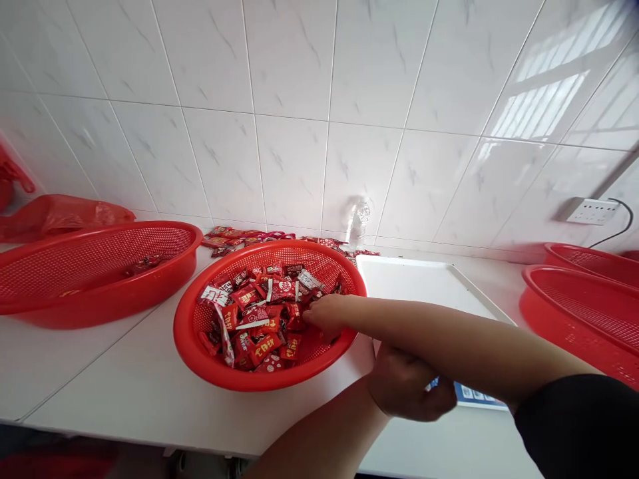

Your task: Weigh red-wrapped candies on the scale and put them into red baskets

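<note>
A round red perforated basket (200, 359) stands in the middle of the white counter, heaped with small red and white wrapped candies (259, 313). My right hand (324, 314) reaches across into it from the right, fingers curled down among the wrappers; what they grip is hidden. Below that forearm my left hand (407, 386) is closed around something with a blue and white edge (474, 394), mostly covered by the arm.
A larger red basket (94, 279) sits at the left, holding a few candies. Two more red baskets (589, 313) stand at the right. A white tray (424, 283) lies behind my arm. Loose candies and a clear bottle (358, 223) line the tiled wall. A socket (589, 211) is mounted at right.
</note>
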